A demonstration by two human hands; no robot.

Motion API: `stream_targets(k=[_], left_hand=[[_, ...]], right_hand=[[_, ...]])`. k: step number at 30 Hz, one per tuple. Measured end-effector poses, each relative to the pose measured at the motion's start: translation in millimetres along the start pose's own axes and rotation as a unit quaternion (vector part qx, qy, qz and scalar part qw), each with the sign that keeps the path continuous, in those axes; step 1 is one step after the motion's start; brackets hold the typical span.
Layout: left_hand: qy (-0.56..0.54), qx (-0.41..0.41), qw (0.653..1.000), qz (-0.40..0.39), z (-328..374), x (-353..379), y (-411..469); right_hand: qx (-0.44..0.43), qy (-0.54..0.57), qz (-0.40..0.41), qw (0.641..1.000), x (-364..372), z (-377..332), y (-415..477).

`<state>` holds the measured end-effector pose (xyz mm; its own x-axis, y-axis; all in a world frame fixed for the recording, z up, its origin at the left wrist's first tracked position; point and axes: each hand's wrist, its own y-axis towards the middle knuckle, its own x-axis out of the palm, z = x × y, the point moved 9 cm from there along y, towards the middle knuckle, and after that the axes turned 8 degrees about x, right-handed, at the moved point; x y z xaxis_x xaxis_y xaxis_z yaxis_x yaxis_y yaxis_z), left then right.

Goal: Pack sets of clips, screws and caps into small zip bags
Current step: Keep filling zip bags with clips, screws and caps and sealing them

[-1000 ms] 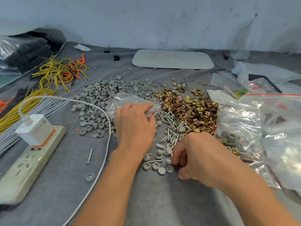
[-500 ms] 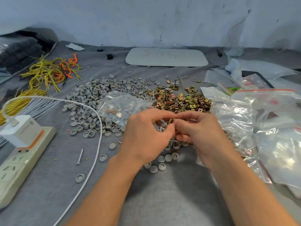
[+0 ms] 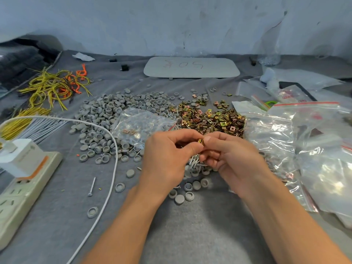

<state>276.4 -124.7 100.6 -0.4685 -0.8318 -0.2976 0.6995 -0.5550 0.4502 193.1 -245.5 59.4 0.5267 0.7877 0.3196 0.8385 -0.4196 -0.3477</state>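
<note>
Wall (image 3: 171,25): pale blue-grey, matte, scuffed. Dark hairline cracks at upper right, faint stains elsewhere. It meets the counter along the far edge.

Counter (image 3: 190,235): covered in grey cloth, creased towards the back.

Light: soft, cool, even. Shadows are weak and short.

Far centre: pale rounded board (image 3: 190,67) lying flat, with red marks I cannot read for certain.

Left edge: cream power strip (image 3: 22,197) with a white charger (image 3: 21,159) plugged in. A white cable (image 3: 112,168) loops across the cloth.

Far left: tangle of yellow and orange wires (image 3: 51,90). Behind it is a dark bundle (image 3: 19,61), contents unclear.
</note>
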Motion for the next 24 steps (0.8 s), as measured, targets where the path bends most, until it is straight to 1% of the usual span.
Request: stream_targets(k=[5, 7, 9, 12, 14, 17, 20, 24], left_hand=[[-0.139, -0.020, 0.990, 0.011, 2, 0, 1], [-0.168, -0.044, 0.985, 0.011, -2, 0, 1], [-0.172, -0.070, 0.982, 0.024, -7, -5, 1], [-0.145, -0.082, 0.986, 0.032, -11, -11, 2], [-0.130, -0.080, 0.988, 0.014, -9, -10, 3], [-0.123, -0.072, 0.989, -0.041, -2, -7, 3], [-0.150, -0.086, 0.982, -0.079, -2, -4, 1], [-0.214, -0.105, 0.968, -0.076, -3, 0, -1]], right_hand=[[-0.073, -0.017, -0.022, 0.997, 10, -12, -6], [-0.109, -0.046, -0.018, 0.993, 10, -17, -7], [-0.147, -0.105, -0.002, 0.984, 9, -24, -10], [-0.188, -0.184, 0.005, 0.965, 8, -31, -15], [-0.214, -0.224, 0.002, 0.951, 7, -37, -19], [-0.240, -0.275, -0.009, 0.931, 7, -45, -26], [-0.251, -0.296, -0.029, 0.921, 11, -46, -31], [-0.259, -0.246, -0.047, 0.933, 11, -46, -30]])
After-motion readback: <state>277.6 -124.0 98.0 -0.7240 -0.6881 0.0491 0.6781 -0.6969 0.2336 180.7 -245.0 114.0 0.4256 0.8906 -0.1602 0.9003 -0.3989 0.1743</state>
